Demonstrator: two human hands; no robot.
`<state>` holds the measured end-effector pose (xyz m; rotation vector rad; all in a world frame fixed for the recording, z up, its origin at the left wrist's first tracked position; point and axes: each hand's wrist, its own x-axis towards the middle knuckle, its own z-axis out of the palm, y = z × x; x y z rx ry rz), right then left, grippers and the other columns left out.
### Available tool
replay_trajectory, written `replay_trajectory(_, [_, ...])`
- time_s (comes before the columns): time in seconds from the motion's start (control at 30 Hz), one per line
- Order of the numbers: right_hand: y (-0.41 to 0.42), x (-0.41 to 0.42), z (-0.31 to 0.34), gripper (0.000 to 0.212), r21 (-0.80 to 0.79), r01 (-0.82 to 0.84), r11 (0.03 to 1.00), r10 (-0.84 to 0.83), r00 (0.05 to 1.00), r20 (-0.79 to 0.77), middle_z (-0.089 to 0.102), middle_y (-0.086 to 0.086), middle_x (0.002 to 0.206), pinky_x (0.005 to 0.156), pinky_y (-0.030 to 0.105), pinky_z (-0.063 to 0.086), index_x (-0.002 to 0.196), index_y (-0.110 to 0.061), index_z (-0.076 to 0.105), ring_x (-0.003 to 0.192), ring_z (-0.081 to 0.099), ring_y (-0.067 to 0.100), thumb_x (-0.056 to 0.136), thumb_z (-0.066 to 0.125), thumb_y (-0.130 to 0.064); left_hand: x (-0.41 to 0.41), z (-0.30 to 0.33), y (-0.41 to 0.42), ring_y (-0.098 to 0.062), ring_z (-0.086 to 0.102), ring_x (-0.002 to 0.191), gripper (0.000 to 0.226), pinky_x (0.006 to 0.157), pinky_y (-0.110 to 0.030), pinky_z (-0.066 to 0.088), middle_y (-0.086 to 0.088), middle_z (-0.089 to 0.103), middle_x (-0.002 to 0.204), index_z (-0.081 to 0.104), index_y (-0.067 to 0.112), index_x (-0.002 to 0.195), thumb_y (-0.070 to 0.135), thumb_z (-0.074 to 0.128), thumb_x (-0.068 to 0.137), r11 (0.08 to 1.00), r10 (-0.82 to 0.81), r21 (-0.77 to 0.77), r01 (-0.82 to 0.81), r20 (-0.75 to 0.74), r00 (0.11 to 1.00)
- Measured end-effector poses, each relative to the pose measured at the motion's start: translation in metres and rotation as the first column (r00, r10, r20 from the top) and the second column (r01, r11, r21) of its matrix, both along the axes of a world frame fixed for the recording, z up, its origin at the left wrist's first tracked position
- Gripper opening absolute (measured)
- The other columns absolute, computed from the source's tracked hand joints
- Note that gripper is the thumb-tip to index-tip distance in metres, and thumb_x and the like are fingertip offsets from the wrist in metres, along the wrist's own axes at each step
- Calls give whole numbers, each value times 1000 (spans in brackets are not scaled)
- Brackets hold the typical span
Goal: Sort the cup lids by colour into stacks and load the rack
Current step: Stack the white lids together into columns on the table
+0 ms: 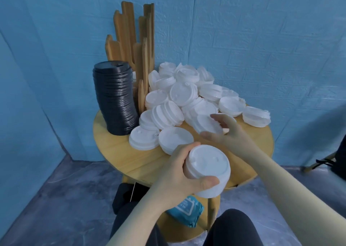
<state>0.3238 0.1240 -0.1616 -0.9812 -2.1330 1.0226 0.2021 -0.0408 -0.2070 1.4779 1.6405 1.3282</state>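
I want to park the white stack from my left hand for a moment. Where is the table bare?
Bare wood shows on the round table's near-left part, bordered by the black lid stack, the nearest white lids and the table edge. A thin strip lies under the right hand. The back and middle are crowded with loose white lids; the wooden rack fills the back left.

White lid stack (206, 169) in left hand (179, 172)

Matt white plastic lids (184, 94), glossy black stack (116, 98), wooden rack (134, 40).
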Motion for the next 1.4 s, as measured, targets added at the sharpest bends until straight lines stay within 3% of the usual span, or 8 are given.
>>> replay_trajectory(0.2, [3, 58, 15, 80, -1, -60, 998, 60, 995, -80, 53, -23, 129, 92, 18, 44, 133, -34, 50, 118, 49, -6, 62, 86, -47, 21, 4, 37, 10, 46, 118, 76, 88, -7, 44, 20, 48, 130, 37, 49, 126, 43, 87, 70, 1000, -19, -13, 20, 57, 998])
replay_trajectory(0.37, [-10, 71, 19, 81, 44, -91, 995, 90, 996, 21, 50, -25, 125, 87, 8, 40, 131, -35, 49, 112, 44, -17, 60, 80, -58, 26, 5, 60, -4, 54, 120, 91, 99, -31, 51, 10, 54, 129, 45, 32, 137, 54, 85, 58, 999, -42, 11, 41, 93, 995])
replay_trajectory(0.57, [-29, 53, 20, 99, 208, 39, 977, -90, 967, 240, 37, -16, 125, 92, 23, 32, 141, -33, 41, 117, 38, 4, 54, 57, -78, 25, 7, 55, 6, 33, 131, 106, 96, -10, 36, 24, 33, 145, 18, 39, 153, 32, 87, 73, 999, -47, -4, 48, 98, 994])
replay_trajectory(0.73, [-37, 53, 25, 83, 284, -48, 958, -64, 926, 372, 43, -22, 131, 95, 27, 33, 138, -40, 45, 123, 38, 7, 66, 41, -82, 25, 8, 54, 11, 41, 124, 87, 93, -10, 40, 22, 40, 143, 31, 47, 140, 37, 86, 73, 999, -37, 11, 36, 101, 994])
replay_trajectory(0.87, [-23, 82, 27, 41, 20, -208, 978, 197, 951, 239, 45, -34, 136, 107, 24, 29, 123, -51, 58, 127, 35, -10, 83, 61, -61, 25, 7, 55, 5, 44, 124, 77, 96, -17, 44, 20, 46, 134, 36, 53, 128, 33, 87, 74, 999, -28, 27, 25, 96, 995])
replay_trajectory(1.07, [-21, 86, 11, 19, 82, -154, 985, 157, 987, -23, 66, -14, 116, 99, 34, 44, 90, -31, 73, 113, 58, 4, 72, 78, -37, 23, 5, 57, 3, 44, 126, 81, 105, -24, 42, 16, 45, 136, 37, 55, 125, 29, 90, 70, 999, -35, 18, 33, 124, 992])
replay_trajectory(1.2, [-32, 75, 8, 42, 295, 52, 954, -64, 998, 29, 55, -14, 92, 72, 23, 41, 75, -32, 62, 90, 54, 7, 59, 73, -69, 23, 6, 56, -1, 39, 132, 104, 110, -27, 38, 16, 40, 144, 28, 42, 147, 29, 92, 66, 999, -35, -9, 37, 137, 990])
replay_trajectory(1.4, [-45, 48, -4, 56, 535, 104, 838, -162, 985, 62, 50, -6, 94, 73, 27, 40, 66, -22, 47, 90, 44, 13, 67, 57, -77, 24, 7, 55, 9, 41, 128, 84, 101, -17, 40, 23, 45, 138, 35, 57, 128, 30, 90, 70, 1000, -25, 20, 23, 107, 994])
